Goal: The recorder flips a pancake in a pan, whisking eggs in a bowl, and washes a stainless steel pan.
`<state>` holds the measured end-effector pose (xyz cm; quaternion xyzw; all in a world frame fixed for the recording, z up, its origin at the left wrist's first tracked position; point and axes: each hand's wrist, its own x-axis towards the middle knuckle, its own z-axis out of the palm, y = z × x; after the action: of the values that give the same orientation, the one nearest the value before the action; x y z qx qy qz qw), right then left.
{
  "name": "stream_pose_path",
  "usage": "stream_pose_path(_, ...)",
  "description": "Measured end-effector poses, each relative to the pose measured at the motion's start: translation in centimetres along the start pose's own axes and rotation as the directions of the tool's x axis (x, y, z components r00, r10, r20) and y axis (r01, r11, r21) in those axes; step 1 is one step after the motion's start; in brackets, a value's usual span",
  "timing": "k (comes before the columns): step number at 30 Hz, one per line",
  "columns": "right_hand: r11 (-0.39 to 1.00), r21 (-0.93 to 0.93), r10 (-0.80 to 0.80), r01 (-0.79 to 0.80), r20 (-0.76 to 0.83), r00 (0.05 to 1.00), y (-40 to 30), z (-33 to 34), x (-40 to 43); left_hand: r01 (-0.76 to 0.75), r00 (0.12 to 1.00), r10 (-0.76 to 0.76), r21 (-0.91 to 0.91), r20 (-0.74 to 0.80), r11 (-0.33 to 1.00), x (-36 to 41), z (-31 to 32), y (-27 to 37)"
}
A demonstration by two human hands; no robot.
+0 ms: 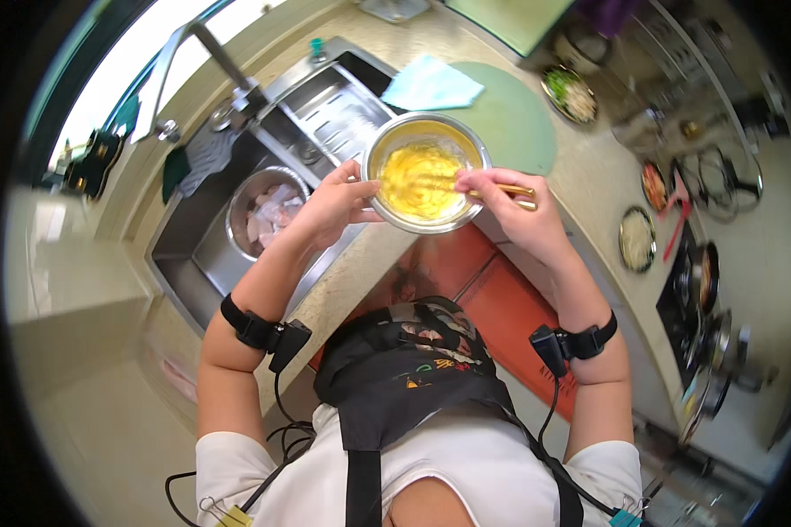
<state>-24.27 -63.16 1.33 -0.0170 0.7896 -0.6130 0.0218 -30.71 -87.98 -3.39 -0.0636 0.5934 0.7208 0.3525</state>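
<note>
My left hand (336, 204) grips the rim of a stainless steel bowl (428, 229) from its left side. Inside the bowl is a yellow liquid that looks like beaten egg (415, 178), streaked by motion blur. My right hand (511, 201) is closed around gold-coloured chopsticks (521, 196), whose far ends dip into the yellow liquid and are too blurred to make out. The bowl is held up in front of me, over the counter's inner corner. It covers part of a round green mat (521, 125) behind it.
A double sink (204, 270) at left holds a metal bowl (234, 217) of pale raw pieces, under a tall faucet (221, 59). A light blue cloth (432, 85) overlaps the mat. Plates of chopped food (570, 94) line the right counter, towards a stove with a pan (706, 277).
</note>
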Motion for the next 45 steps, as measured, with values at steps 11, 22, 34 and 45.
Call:
stream_pose_path(11, 0.963, 0.100, 0.266, -0.248, -0.257, 0.929, -1.4, -7.7, -15.0, 0.051, 0.953, -0.123, 0.250, 0.278, 0.967, 1.4, 11.8, -2.1)
stream_pose_path(22, 0.947, -0.004, 0.248, -0.322, -0.630, 0.736, 1.2, -20.9, -33.8, -0.009, 0.810, -0.248, 0.433, 0.532, 0.901, 0.8, 32.9, -9.3)
stream_pose_path(34, 0.953, -0.076, 0.022, -0.293, -0.947, 0.320, 5.6, -28.3, -58.9, -0.035, 0.400, -0.573, 0.636, 0.715, 0.771, -4.7, 62.9, -24.2)
stream_pose_path(45, 0.793, 0.010, -0.141, -0.610, -0.970, -0.199, 7.2, -28.7, -78.9, -0.270, 0.024, -0.754, 0.730, 0.656, 0.627, -14.7, 85.4, -38.4)
